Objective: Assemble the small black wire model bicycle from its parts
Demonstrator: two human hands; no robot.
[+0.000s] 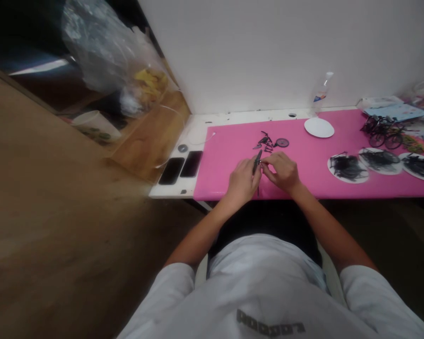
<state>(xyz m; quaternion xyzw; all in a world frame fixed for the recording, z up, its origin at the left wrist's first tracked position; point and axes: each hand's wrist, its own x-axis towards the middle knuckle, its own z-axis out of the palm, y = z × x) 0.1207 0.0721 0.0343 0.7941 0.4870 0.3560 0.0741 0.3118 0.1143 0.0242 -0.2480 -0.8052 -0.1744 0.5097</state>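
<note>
My left hand point(243, 180) is closed around a thin dark part point(257, 160), which sticks up past the fingers. Right beside it, the fingertips of my right hand point(281, 170) are pinched at the dark part's edge, on a tiny piece too small to name. Just beyond both hands lie loose black model-bicycle parts point(265, 141) and a small spoked wheel point(282, 142) on the pink table cover point(229, 146).
Three white plates of black parts, one a near plate point(348, 179), stand at right. Behind them are assembled miniature bicycles point(381, 132). A white disc point(319, 127) and clear bottle point(321, 94) are at the back. Two phones point(181, 168) lie left, near a plastic bag point(106, 47).
</note>
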